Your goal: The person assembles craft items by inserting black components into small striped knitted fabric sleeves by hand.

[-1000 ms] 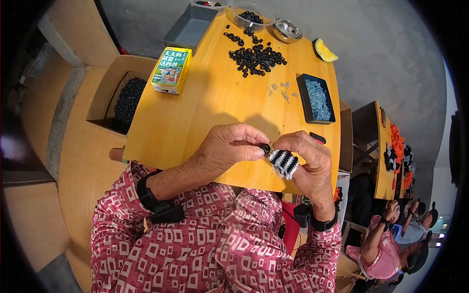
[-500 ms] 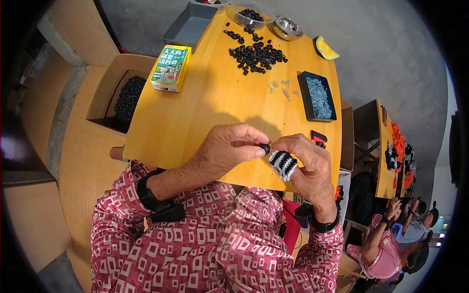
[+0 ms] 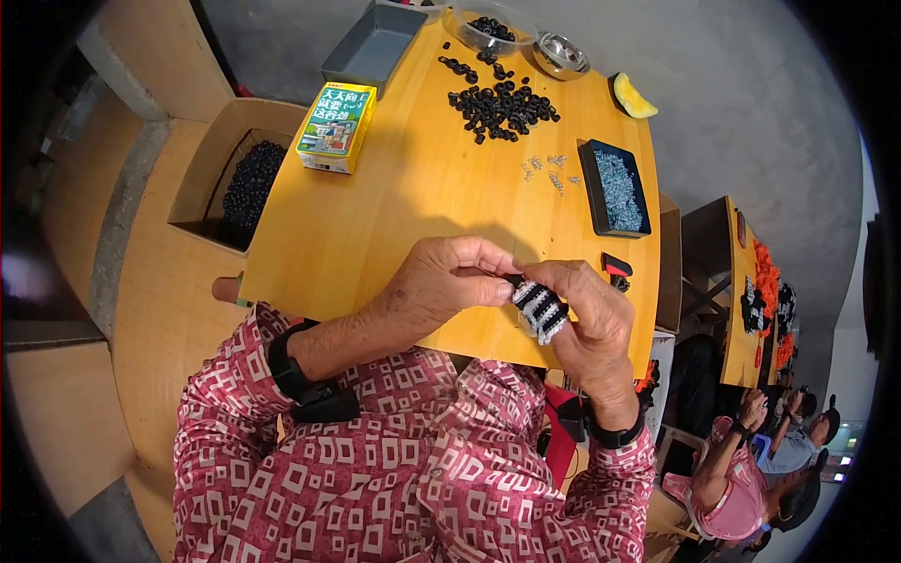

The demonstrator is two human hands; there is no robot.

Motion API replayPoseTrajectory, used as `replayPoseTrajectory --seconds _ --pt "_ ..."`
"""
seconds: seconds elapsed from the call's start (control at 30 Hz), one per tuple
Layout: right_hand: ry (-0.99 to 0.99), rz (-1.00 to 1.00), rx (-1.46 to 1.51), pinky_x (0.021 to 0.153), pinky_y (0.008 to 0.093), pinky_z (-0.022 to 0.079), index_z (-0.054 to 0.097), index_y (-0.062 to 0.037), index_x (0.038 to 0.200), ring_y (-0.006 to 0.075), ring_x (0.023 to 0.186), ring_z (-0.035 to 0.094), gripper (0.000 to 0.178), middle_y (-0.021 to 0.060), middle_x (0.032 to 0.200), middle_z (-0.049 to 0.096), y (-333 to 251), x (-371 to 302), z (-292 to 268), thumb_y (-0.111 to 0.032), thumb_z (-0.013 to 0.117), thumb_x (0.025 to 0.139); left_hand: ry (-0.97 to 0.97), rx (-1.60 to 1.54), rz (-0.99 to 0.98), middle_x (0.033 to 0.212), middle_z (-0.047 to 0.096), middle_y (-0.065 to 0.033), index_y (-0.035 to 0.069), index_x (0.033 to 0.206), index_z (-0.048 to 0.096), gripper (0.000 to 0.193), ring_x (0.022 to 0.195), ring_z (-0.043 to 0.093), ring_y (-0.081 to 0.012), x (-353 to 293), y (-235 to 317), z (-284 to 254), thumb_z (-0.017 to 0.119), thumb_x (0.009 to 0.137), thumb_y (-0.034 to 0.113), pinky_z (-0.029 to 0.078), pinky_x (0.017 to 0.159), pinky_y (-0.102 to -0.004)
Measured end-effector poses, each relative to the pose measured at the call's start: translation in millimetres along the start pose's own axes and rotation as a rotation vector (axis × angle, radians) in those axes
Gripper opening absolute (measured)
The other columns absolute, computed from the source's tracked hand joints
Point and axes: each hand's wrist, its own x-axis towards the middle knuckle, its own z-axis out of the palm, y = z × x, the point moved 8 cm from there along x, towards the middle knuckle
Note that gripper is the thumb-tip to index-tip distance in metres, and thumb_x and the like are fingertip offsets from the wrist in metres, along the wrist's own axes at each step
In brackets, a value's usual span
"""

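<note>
My left hand [image 3: 427,281] has its thumb and fingers pinched on a small black round piece [image 3: 514,280], mostly hidden by the fingertips. A black-and-white striped knitted piece [image 3: 540,311] is gripped in my right hand [image 3: 593,310], between thumb and fingers. Both hands meet above the table's near edge, and the black piece touches or nearly touches the upper end of the knitted one. Beyond them lie a heap of black rings [image 3: 502,111] and several small clear pieces [image 3: 556,178]. A black tray [image 3: 592,197] of tiny clear bluish pieces stands to the right.
A red-and-black tool [image 3: 616,266] lies by the table's right edge. Farther off are a yellow-green carton [image 3: 336,131], a grey bin [image 3: 374,45], a metal bowl [image 3: 561,58] and a yellow fruit wedge [image 3: 635,98]. A cardboard box [image 3: 202,183] with dark pieces sits left. People sit at right.
My left fingertips have come up against the knitted piece, and the black piece is now more covered. The knitted piece has shifted slightly left. The view has moved a little.
</note>
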Motion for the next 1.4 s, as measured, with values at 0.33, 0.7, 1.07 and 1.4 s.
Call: replayPoseTrajectory --seconds 0.33,0.7,1.07,1.4 --pt "0.193 0.134 0.048 0.072 0.0299 0.052 0.064 0.0023 0.105 0.0233 0.081 0.066 0.034 0.0142 0.091 0.066 12 -25 -5 0.01 0.066 0.071 -0.029 -0.221 -0.139 0.1 0.064 -0.0083 0.0 0.108 0.06 0.024 0.093 0.064 -0.0165 2 -13 2 0.066 0.085 0.005 0.053 0.083 -0.0275" --pt "0.126 -0.029 -0.148 0.074 0.0359 0.05 0.065 0.0028 0.104 0.0297 0.083 0.062 0.037 0.0162 0.097 0.063 2 -26 6 0.003 0.063 0.066 -0.045 -0.241 -0.123 0.098 0.064 -0.0086 -0.001 0.107 0.061 0.024 0.093 0.064 -0.0172 3 -14 2 0.066 0.085 0.006 0.052 0.084 -0.0277" --pt "0.255 0.391 0.937 0.088 0.0326 0.048 0.059 0.0051 0.112 0.021 0.096 0.062 0.038 0.0128 0.102 0.063 55 -40 4 -0.025 0.057 0.088 0.017 -0.25 -0.166 0.098 0.065 -0.0074 0.002 0.106 0.062 0.022 0.093 0.066 -0.0187 1 -10 -3 0.066 0.085 0.006 0.052 0.083 -0.0258" --pt "0.161 0.474 1.288 0.09 0.0327 0.046 0.052 0.0027 0.122 0.0225 0.096 0.06 0.08 0.0147 0.101 0.063 69 -48 26 -0.066 0.055 0.082 0.011 -0.259 -0.16 0.098 0.064 -0.0054 0.003 0.102 0.063 0.019 0.091 0.066 -0.0176 4 -16 -4 0.067 0.084 0.006 0.052 0.083 -0.0254"
